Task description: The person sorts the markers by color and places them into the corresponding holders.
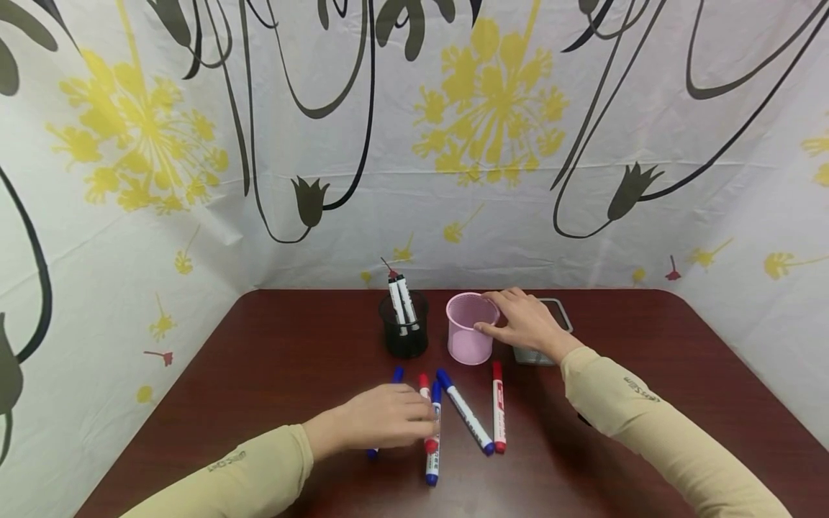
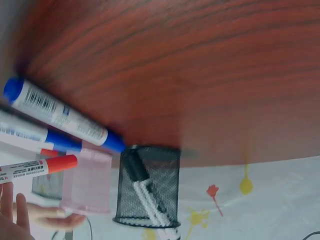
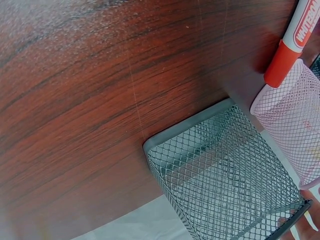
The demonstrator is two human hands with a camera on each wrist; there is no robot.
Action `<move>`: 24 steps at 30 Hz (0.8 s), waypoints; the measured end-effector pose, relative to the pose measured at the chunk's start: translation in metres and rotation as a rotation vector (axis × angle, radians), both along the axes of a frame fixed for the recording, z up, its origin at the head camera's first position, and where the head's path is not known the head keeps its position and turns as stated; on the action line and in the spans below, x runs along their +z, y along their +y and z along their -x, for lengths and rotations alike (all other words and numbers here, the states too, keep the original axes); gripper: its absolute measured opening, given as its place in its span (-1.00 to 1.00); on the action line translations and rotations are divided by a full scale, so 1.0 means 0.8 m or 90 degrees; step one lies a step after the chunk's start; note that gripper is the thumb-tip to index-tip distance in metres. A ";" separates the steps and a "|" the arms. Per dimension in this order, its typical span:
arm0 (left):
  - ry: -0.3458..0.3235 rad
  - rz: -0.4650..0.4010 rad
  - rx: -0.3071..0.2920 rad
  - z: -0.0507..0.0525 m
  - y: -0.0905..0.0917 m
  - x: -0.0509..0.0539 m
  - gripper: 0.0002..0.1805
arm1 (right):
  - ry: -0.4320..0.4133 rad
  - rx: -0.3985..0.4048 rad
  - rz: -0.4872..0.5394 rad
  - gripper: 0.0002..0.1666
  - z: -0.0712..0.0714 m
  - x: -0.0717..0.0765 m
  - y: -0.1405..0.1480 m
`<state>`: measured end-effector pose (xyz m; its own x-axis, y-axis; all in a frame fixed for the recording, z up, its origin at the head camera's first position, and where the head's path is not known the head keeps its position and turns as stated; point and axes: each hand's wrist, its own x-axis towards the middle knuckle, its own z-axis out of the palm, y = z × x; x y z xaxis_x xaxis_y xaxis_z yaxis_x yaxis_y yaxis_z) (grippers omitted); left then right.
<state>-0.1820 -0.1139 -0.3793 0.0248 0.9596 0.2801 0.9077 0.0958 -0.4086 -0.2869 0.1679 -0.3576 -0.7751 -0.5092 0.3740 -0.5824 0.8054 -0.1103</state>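
My left hand (image 1: pixel 388 417) pinches a red marker (image 2: pixel 30 169) above the table; in the head view the fingers cover the marker's middle. Beside it lie a blue marker (image 1: pixel 434 460), a second blue marker (image 1: pixel 466 414) and a red marker (image 1: pixel 499 410). Another blue marker (image 1: pixel 398 374) is mostly hidden under the left hand. At the pink mesh pen cup (image 1: pixel 469 342), my right hand (image 1: pixel 527 321) grips the right side of the rim, thumb in front and fingers behind. The cup stands upright.
Left of the pink cup, a black mesh pen cup (image 1: pixel 406 342) holds two black-capped markers (image 1: pixel 403 302). A grey square mesh holder (image 3: pixel 215 170) stands behind the right forearm, partly covered. A patterned cloth (image 1: pixel 401 144) hangs behind the dark red table (image 1: pixel 311 345).
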 end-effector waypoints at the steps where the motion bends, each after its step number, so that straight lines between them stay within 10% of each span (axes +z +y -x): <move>1: -0.010 -0.028 -0.005 0.001 0.001 0.004 -0.79 | 0.000 0.000 0.000 -0.19 0.000 0.000 0.000; 8: -0.067 -0.173 -0.032 0.002 0.009 0.034 -0.83 | -0.002 -0.001 0.000 -0.19 -0.001 0.000 0.000; 24: -0.279 -0.312 -0.022 0.002 0.028 0.073 -0.78 | 0.002 0.004 0.005 -0.20 0.000 0.000 0.000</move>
<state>-0.1839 -0.0915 -0.3206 -0.1623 0.7194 0.6754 0.9860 0.1443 0.0833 -0.2869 0.1679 -0.3577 -0.7706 -0.5113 0.3805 -0.5880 0.8007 -0.1148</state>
